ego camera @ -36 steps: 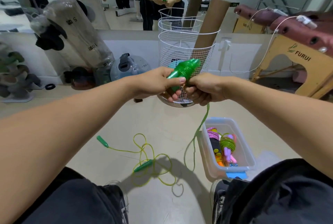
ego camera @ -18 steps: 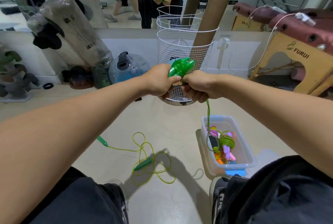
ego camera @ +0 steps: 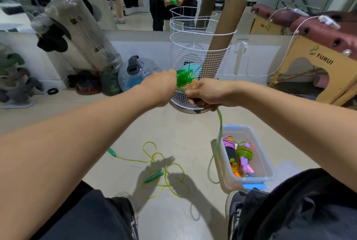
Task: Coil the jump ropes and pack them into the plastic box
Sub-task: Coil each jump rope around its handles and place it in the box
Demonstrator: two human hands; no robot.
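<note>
Held out in front of me, my left hand [ego camera: 161,89] grips the green handles of a green jump rope [ego camera: 184,78] with coils around them. My right hand [ego camera: 205,93] is closed on the same rope's cord, which hangs down from it as a loose tail [ego camera: 219,143] past the left wall of the clear plastic box [ego camera: 264,164] on the floor. Inside the box lie several coiled ropes, pink, green and purple. A second, yellow-green jump rope [ego camera: 164,172] lies tangled on the floor, left of the box, its two green handles apart.
A white wire basket [ego camera: 201,46] holding cardboard tubes stands straight ahead, behind my hands. Weight bags and a water jug [ego camera: 135,73] line the mirrored wall at left. A wooden massage table [ego camera: 316,62] stands at right. My shoes and dark trousers fill the bottom.
The hanging cord has grown shorter as it wound onto the handles. Its tail has lifted off the floor and now hangs beside the box. My hands shifted slightly left.
</note>
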